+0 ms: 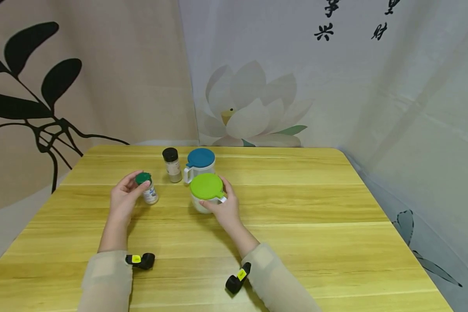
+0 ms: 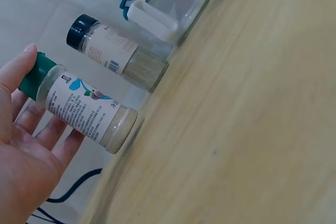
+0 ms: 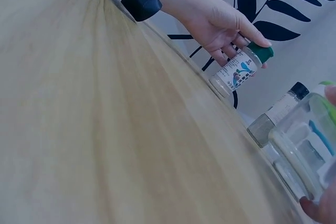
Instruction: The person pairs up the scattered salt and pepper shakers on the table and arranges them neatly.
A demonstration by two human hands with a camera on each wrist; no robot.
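Well, far on the left, a cloth [image 1: 148,78] hangs with a big black plant [image 1: 23,47] on it. Next comes the left hand [image 1: 125,194]. Its thumb and fingers pinch the dark green cap [image 1: 143,178] of a small bottle [image 1: 150,195]. The bottle has a white label with blue on it, and it leans a little. I can't tell if its bottom touches the desk [image 1: 335,225]. Just to the right and behind, a bottle with a black cap [image 1: 173,168] stands up straight on the desk. Beside it is a jar with a blue lid [image 1: 201,158], and its white handle [image 1: 187,174] points left. Right in front of that one is a jar with a light green lid [image 1: 206,187]. The right hand [image 1: 224,207] holds this jar, thumb in front and fingers round the right side. Farther right, black writing [image 1: 323,32] is up high on the back cloth [image 1: 355,86].
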